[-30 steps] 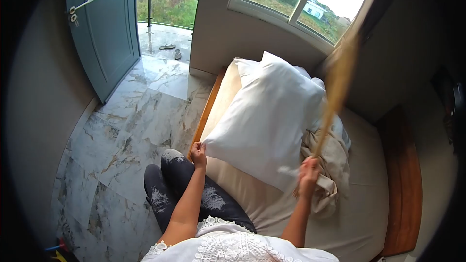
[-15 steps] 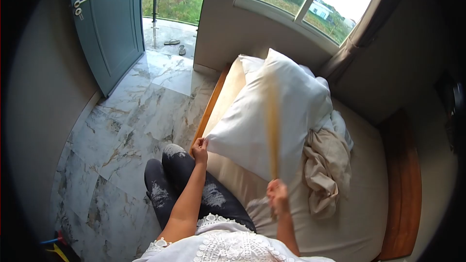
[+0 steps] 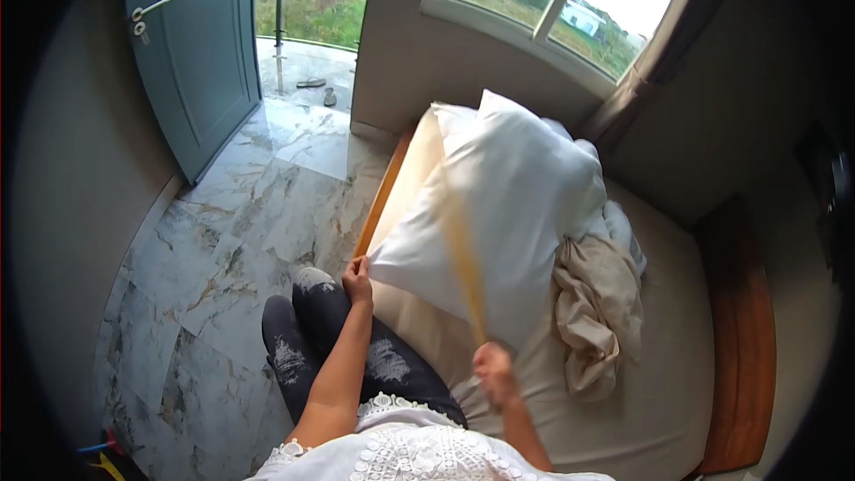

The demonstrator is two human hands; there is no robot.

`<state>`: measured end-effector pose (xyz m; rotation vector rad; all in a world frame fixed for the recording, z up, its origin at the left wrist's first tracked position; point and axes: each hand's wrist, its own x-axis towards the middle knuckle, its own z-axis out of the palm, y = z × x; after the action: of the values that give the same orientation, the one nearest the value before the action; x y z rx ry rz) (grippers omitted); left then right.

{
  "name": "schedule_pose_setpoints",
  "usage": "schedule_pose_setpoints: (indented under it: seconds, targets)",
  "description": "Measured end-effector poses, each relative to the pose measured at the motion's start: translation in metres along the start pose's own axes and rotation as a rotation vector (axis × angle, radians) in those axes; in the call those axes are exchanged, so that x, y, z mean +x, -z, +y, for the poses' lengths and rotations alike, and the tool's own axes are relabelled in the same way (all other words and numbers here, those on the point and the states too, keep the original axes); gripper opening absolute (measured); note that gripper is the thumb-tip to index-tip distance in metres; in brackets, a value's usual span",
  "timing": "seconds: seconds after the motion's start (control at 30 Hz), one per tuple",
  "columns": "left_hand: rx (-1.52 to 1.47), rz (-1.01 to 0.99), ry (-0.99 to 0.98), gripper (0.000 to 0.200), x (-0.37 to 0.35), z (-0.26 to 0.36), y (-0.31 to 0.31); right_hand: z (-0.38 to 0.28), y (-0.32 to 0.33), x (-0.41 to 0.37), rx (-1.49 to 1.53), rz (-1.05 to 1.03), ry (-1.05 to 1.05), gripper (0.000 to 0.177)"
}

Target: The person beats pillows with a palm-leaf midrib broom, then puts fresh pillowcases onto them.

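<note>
A white pillow [image 3: 525, 187] lies on the bed, its near-left corner pinched in the closed fingers of my left hand [image 3: 358, 281]. My right hand [image 3: 495, 372] is wrapped round the handle of a stick broom [image 3: 465, 254]. The broom's yellowish bristle end widens away from the hand and overlaps the pillow in this view, smeared by motion. More white bedding [image 3: 623, 224] shows beyond the pillow's right side. Nearer to me, a crumpled beige cloth [image 3: 595, 312] rests on the beige-covered mattress [image 3: 663, 365].
A wooden bed rail [image 3: 383, 196] runs along the left side, and a wooden headboard [image 3: 741, 330] stands at the right. Marble floor tiles [image 3: 214, 303] lie between the bed and the open grey door [image 3: 200, 53]. Slippers [image 3: 311, 83] lie outside. A window [image 3: 543, 0] is above the bed.
The broom has swung to the left across the pillow, and my right hand has moved slightly left and down. My left hand keeps its pinch on the pillow corner.
</note>
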<state>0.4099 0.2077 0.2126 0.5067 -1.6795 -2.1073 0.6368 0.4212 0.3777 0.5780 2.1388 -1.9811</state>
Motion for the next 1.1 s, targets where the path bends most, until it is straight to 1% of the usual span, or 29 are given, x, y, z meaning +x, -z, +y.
schedule_pose_setpoints:
  seconds: [0.03, 0.07, 0.1, 0.13, 0.17, 0.2, 0.27, 0.3, 0.33, 0.37, 0.4, 0.43, 0.47, 0.5, 0.53, 0.57, 0.6, 0.67, 0.7, 0.77, 0.8, 0.83, 0.87, 0.9, 0.93, 0.97, 1.03, 1.07, 1.1]
  targets:
    - [0.033, -0.021, -0.009, 0.014, -0.005, 0.0, 0.01, -0.042, 0.007, -0.011, 0.052, 0.137, 0.197, 0.035]
    - [0.06, -0.086, -0.02, 0.015, -0.013, -0.001, 0.005, -0.092, 0.034, -0.03, 0.332, 0.383, 0.425, 0.038]
    - [0.039, -0.071, -0.032, 0.016, -0.011, -0.002, 0.005, -0.108, 0.05, -0.034, 0.371, 0.486, 0.698, 0.038]
    - [0.019, -0.052, -0.045, 0.018, -0.011, -0.003, 0.004, -0.124, 0.059, -0.038, 0.434, 0.639, 0.897, 0.037]
    - [0.224, -0.04, -0.2, 0.026, -0.015, 0.01, 0.004, -0.137, 0.059, -0.038, 0.463, 0.674, 1.137, 0.038]
    - [0.319, -0.055, -0.311, 0.028, -0.019, 0.017, 0.001, -0.129, 0.065, -0.027, 0.565, 0.709, 1.32, 0.036]
    - [0.509, -0.072, -0.532, 0.033, -0.026, 0.025, -0.002, -0.082, 0.059, 0.027, 0.562, 0.884, 1.473, 0.034]
    - [0.506, -0.159, -0.564, 0.038, -0.033, 0.04, -0.004, -0.031, 0.049, 0.06, 0.352, 1.026, 1.248, 0.034]
    - [0.518, -0.231, -0.575, 0.038, -0.035, 0.04, -0.006, 0.043, 0.035, 0.086, 0.015, 0.939, 0.887, 0.034]
    - [0.531, -0.302, -0.587, 0.038, -0.037, 0.04, -0.006, 0.109, 0.024, 0.099, -0.344, 0.632, 0.445, 0.034]
    - [0.544, -0.375, -0.602, 0.038, -0.039, 0.038, -0.005, 0.145, 0.014, 0.095, 0.118, 0.219, -0.122, 0.034]
    - [0.58, -0.385, -0.607, 0.039, -0.036, 0.028, -0.003, 0.128, 0.004, 0.071, 0.18, 0.313, -0.06, 0.035]
    - [0.518, -0.373, -0.604, 0.034, -0.029, 0.017, -0.004, 0.107, 0.001, 0.062, 0.236, 0.401, 0.016, 0.036]
    - [0.427, -0.374, -0.527, 0.031, -0.021, 0.011, -0.006, 0.074, 0.007, 0.045, 0.448, 0.377, 0.16, 0.036]
    - [0.347, -0.39, -0.434, 0.028, -0.021, 0.005, -0.002, 0.042, 0.015, 0.033, 0.52, 0.428, 0.285, 0.037]
    - [0.375, -0.378, -0.413, 0.026, -0.023, 0.01, -0.002, 0.008, 0.025, 0.024, 0.59, 0.527, 0.391, 0.038]
    - [0.399, -0.366, -0.395, 0.025, -0.025, 0.015, -0.003, -0.026, 0.038, 0.017, 0.612, 0.605, 0.584, 0.039]
    - [0.365, -0.36, -0.386, 0.023, -0.026, 0.011, -0.005, -0.085, 0.071, 0.005, 0.634, 0.826, 0.9, 0.039]
    - [0.364, -0.36, -0.387, 0.022, -0.025, 0.011, -0.004, -0.104, 0.089, 0.009, 0.525, 0.918, 1.143, 0.041]
    - [0.341, -0.357, -0.394, 0.02, -0.023, 0.009, -0.002, -0.124, 0.107, 0.03, 0.555, 0.988, 1.45, 0.044]
    - [0.326, -0.36, -0.361, 0.02, -0.023, 0.01, -0.002, -0.114, 0.118, 0.06, 0.489, 1.168, 1.516, 0.042]
    - [0.311, -0.36, -0.325, 0.02, -0.024, 0.011, -0.001, -0.086, 0.121, 0.096, 0.42, 1.283, 1.308, 0.041]
    - [0.296, -0.362, -0.286, 0.019, -0.025, 0.012, 0.001, -0.037, 0.12, 0.139, 0.278, 1.298, 0.994, 0.04]
    - [0.286, -0.351, -0.307, 0.018, -0.024, 0.009, 0.002, 0.019, 0.114, 0.166, -0.1, 1.176, 0.69, 0.039]
    - [0.26, -0.347, -0.277, 0.017, -0.022, 0.005, 0.002, 0.073, 0.107, 0.193, -0.636, 1.016, 0.41, 0.037]
    - [0.235, -0.344, -0.25, 0.017, -0.02, 0.0, 0.002, 0.125, 0.1, 0.218, -1.052, 0.811, 0.302, 0.036]
    - [0.236, -0.333, -0.231, 0.014, -0.01, -0.018, 0.006, 0.044, 0.111, 0.153, -0.385, 0.538, 0.123, 0.035]
    - [0.247, -0.324, -0.231, 0.014, -0.011, -0.016, 0.007, -0.004, 0.114, 0.116, -0.088, 0.48, -0.004, 0.035]
    - [0.262, -0.322, -0.226, 0.014, -0.015, -0.011, 0.007, -0.016, 0.131, 0.099, 0.132, 0.416, 0.218, 0.036]
